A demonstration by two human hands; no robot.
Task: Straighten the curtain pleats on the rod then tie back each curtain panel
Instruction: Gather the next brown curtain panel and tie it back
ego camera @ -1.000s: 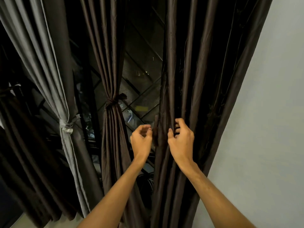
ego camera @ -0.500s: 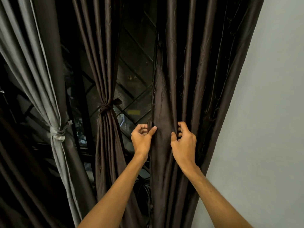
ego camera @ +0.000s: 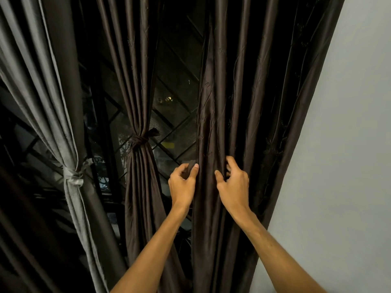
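Note:
A dark brown curtain panel (ego camera: 243,102) hangs loose on the right, next to the wall. My left hand (ego camera: 183,185) pinches a dark strip of fabric at the panel's left edge, between thumb and fingers. My right hand (ego camera: 233,185) has its fingers curled into the panel's folds, thumb on the front pleat. Further left, a second brown panel (ego camera: 137,187) is gathered by a knotted brown tie (ego camera: 140,139). A grey panel (ego camera: 53,102) at far left is bound with a grey tie (ego camera: 74,176). The rod is out of view.
A plain grey wall (ego camera: 338,166) fills the right side. Behind the curtains is a dark window with a diamond-pattern grille (ego camera: 173,115). Dark curtain folds (ego camera: 21,240) fill the lower left corner.
The view has shifted slightly. My left hand moved onto the right panel's edge and now pinches the strip there. My right hand stays in the folds at about the same height.

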